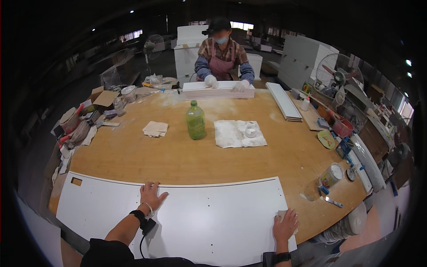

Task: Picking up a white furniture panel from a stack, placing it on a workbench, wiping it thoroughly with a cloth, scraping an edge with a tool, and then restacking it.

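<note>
A long white panel (pixel 178 213) lies flat along the table's near side, with small drilled holes and a rectangular cutout at its far left corner. My left hand (pixel 151 196) rests on it near the far edge, fingers and thumb apart, holding nothing. At the panel's right end, my right hand (pixel 286 224) presses a beige cloth (pixel 282 215) against the edge. The hand covers most of this cloth. Beyond the panel are a folded beige cloth (pixel 155 129), a green plastic bottle (pixel 195 121) and a white sheet (pixel 229 134) with a small round white dish (pixel 250 132) on it.
Across the wooden table (pixel 133 155), a gloved co-worker (pixel 221 58) handles stacked white boards (pixel 218 90). More white boards (pixel 284 102) lie at the far right. A can (pixel 332 174) and a putty knife (pixel 332 202) sit near the right edge. Clutter lines both sides.
</note>
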`<state>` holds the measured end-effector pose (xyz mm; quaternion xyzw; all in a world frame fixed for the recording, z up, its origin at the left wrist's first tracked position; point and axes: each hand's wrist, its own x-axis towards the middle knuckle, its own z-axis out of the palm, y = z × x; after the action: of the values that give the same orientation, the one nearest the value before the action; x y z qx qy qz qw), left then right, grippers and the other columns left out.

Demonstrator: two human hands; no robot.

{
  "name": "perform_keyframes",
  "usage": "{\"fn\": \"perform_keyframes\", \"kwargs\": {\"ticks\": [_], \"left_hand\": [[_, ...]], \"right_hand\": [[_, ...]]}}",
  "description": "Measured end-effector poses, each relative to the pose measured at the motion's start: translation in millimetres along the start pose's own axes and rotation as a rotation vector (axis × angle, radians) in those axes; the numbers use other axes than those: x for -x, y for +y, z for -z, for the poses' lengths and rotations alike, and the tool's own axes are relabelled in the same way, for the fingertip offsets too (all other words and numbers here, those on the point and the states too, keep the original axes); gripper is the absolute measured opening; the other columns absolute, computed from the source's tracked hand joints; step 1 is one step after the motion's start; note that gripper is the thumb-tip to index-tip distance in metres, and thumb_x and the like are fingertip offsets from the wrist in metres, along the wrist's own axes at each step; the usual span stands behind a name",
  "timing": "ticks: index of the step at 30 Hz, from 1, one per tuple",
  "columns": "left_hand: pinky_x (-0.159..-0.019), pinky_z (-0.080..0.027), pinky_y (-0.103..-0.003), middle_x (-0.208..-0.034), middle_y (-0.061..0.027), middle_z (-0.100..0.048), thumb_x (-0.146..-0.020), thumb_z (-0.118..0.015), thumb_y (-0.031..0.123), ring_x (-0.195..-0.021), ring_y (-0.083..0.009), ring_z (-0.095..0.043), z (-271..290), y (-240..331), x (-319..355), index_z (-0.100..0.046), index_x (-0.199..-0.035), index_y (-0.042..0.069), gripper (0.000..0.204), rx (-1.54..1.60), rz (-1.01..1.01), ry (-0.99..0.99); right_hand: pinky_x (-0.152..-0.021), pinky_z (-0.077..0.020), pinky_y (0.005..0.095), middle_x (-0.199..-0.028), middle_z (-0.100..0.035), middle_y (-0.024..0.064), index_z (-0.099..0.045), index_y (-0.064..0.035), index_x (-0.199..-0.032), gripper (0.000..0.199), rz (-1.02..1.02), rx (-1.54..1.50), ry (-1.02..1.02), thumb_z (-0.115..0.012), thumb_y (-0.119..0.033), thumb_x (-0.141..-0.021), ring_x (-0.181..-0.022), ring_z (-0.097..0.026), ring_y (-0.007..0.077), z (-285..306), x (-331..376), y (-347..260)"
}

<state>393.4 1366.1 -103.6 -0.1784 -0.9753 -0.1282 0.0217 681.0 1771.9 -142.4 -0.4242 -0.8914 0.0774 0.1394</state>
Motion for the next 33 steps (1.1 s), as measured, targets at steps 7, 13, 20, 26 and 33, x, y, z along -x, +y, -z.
{"fn": "perform_keyframes", "kwargs": {"ticks": [7, 13, 20, 26, 33], "left_hand": [[-0.100, -0.025, -0.043, -0.115, -0.0180, -0.050, -0.090, -0.041, 0.024, -0.112, -0.0326, -0.043, -28.5, -21.8, -31.6, -0.049, -0.116, 0.000, 0.036, 0.162, -0.026, 0.184], [-0.101, -0.025, -0.040, -0.119, -0.0170, -0.051, -0.090, -0.039, 0.022, -0.116, -0.0313, -0.042, -26.6, -32.8, -41.2, -0.050, -0.117, 0.002, 0.035, 0.215, -0.021, 0.167], [-0.102, -0.024, -0.040, -0.124, -0.0198, -0.046, -0.090, -0.039, 0.026, -0.119, -0.0323, -0.039, -22.3, -28.6, -27.3, -0.043, -0.126, 0.002, 0.043, 0.388, -0.037, 0.186], [-0.100, -0.030, -0.037, -0.126, -0.0197, -0.045, -0.093, -0.038, 0.034, -0.117, -0.0331, -0.042, -23.5, -40.5, -23.9, -0.041, -0.128, 0.001, 0.048, 0.811, -0.049, 0.227], [-0.103, -0.021, -0.050, -0.129, -0.0149, -0.045, -0.090, -0.044, 0.038, -0.121, -0.0284, -0.041, 13.4, -180.4, -34.2, -0.043, -0.128, 0.006, 0.049, -0.064, -0.149, -0.051]], "right_hand": [[-0.105, -0.0208, 0.0498, -0.133, -0.039, 0.0175, -0.043, -0.0043, -0.126, 0.062, 0.877, -0.515, -0.240, -0.064, -0.035, -0.076, -0.124, -0.035, 0.0310, -38.5, 35.7, -259.6], [-0.105, -0.0203, 0.0489, -0.128, -0.047, 0.0140, -0.049, -0.0061, -0.121, 0.054, 0.813, -0.482, -0.176, -0.058, -0.039, -0.080, -0.124, -0.037, 0.0290, -74.9, -35.9, -266.1], [-0.104, -0.0197, 0.0505, -0.137, -0.037, 0.0149, -0.041, -0.0073, -0.131, 0.054, 0.250, 0.108, 0.081, -0.044, -0.041, -0.089, -0.128, -0.031, 0.0319, -65.7, -130.4, -127.7], [-0.106, -0.0182, 0.0497, -0.133, -0.040, 0.0135, -0.046, -0.0072, -0.125, 0.058, 0.821, -0.333, -0.123, -0.058, -0.040, -0.080, -0.125, -0.034, 0.0301, -63.9, 51.3, -319.8], [-0.107, -0.0178, 0.0485, -0.133, -0.041, 0.0102, -0.046, -0.0100, -0.126, 0.060, 1.039, -0.552, -0.457, -0.063, -0.039, -0.076, -0.125, -0.035, 0.0276, -11.6, 262.6, -345.4]]}}
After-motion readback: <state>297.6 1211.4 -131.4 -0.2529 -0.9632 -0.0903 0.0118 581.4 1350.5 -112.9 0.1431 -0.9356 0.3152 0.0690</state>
